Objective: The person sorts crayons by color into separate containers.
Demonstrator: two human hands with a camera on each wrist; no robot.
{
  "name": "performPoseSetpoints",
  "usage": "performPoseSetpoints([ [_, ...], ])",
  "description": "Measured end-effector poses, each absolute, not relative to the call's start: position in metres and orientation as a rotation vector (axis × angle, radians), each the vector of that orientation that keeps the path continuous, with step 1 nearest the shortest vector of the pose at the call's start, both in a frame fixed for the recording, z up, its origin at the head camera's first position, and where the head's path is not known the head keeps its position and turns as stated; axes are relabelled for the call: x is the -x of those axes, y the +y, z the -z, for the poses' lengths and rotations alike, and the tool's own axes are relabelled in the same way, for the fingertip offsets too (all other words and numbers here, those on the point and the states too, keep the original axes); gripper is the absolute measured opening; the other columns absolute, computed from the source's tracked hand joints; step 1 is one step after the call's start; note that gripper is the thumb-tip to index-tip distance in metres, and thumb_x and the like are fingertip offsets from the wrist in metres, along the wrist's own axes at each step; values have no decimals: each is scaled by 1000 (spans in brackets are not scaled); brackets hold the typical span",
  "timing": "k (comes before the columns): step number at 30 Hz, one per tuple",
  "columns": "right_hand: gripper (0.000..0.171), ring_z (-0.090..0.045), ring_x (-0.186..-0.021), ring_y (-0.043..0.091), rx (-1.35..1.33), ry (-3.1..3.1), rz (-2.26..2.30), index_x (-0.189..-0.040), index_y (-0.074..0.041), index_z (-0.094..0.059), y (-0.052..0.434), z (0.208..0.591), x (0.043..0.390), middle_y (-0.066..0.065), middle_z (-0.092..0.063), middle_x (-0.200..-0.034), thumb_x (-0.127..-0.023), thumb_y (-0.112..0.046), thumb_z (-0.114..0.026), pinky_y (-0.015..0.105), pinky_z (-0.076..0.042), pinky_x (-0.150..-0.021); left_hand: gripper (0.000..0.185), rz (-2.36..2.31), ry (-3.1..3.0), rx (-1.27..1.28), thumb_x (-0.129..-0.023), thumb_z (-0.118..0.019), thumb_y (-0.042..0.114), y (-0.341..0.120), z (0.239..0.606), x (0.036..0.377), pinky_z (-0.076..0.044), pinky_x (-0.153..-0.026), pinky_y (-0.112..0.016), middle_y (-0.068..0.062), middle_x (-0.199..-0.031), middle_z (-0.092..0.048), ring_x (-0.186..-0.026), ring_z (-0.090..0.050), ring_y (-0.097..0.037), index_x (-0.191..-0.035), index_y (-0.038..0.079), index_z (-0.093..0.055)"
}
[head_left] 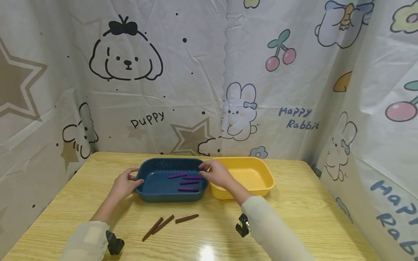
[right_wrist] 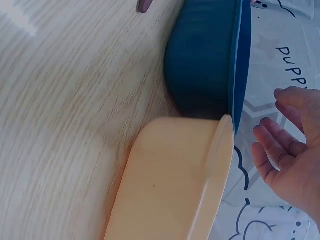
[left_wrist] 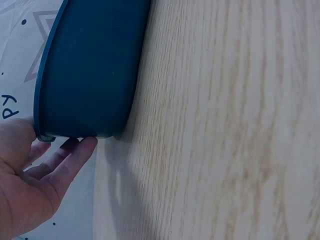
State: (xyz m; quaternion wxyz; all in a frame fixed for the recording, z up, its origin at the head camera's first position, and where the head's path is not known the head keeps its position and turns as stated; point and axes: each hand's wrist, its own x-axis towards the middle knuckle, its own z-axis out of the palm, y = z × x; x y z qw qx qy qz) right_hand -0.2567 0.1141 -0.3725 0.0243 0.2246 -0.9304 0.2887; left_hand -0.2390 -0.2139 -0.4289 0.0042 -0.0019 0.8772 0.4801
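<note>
Blue tray (head_left: 153, 186) is sitting mid-desk (head_left: 294, 221), its right end touching a yellow tray (head_left: 261, 177). I'm seeing four purple sticks (head_left: 188, 182) lying inside the blue one, toward its right half. Left hand (head_left: 124, 184) is holding the tray's left end: thumb over the rim, fingers (left_wrist: 70, 162) tucking under the edge in the left wrist view, so that grip is curling round the tray. Right hand (head_left: 217, 174) is hovering over the tray's right rim next to the sticks; the right wrist view is showing its fingers (right_wrist: 275, 147) loosely spread and holding nothing, just off the rim where the two trays meet. Three brown sticks (head_left: 169, 223) are lying on the desk in front of the blue tray, well apart from both hands. Cartoon-print cloth (head_left: 196, 79) is hanging behind and to both sides.
</note>
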Motion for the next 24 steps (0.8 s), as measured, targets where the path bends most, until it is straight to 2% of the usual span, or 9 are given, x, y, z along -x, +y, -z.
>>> performPoseSetpoints([
  [11,21,-55,-76,15,-556,-2839,-1011,-104,-7,-69,149,370,252,7,-65,-95,-86,-18,-67,27,-49,-68,55,-1511,2749,-9,-91,-59,14,-215,429,240,-58,-64,-31,-34,-117,-52,-76,-67,-18,-139,-1,-37],
  [16,24,-57,-81,17,-463,-2842,-1045,-107,-6,-68,175,372,250,8,-66,-99,-87,-18,-66,28,-50,-70,56,-1505,2741,-7,-92,-60,18,-215,429,240,-58,-66,-32,-34,-120,-50,-79,-67,-18,-140,1,-36],
  [24,28,-56,-82,19,-321,-2807,-1081,-112,-4,-66,226,375,244,11,-65,-101,-90,-21,-63,25,-47,-66,58,-1499,2739,4,-92,-60,21,-215,428,238,-58,-69,-34,-35,-123,-48,-81,-68,-22,-140,-1,-35],
])
